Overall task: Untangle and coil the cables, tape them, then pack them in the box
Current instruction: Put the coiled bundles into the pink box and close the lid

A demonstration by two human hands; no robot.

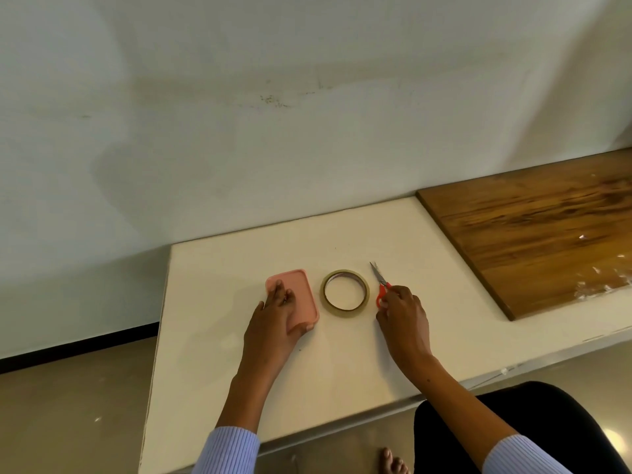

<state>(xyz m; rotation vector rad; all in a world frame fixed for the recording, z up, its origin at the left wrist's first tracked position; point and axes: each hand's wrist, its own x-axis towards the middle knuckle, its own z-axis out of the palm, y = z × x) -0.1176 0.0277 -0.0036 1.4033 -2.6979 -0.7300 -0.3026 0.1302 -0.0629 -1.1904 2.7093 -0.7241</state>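
A pink box with rounded corners lies shut on the white table. My left hand rests flat on its lid, fingers straight. A roll of clear tape lies flat just right of the box. Red-handled scissors lie right of the tape, blades pointing away from me. My right hand touches the scissors' handles with its fingertips; a grip is not plain. No cables are in view.
A brown wooden board lies on the table at the right, with scraps of clear tape near its front edge. A white wall stands behind. The table's left edge drops to the floor. My knee and foot show below the front edge.
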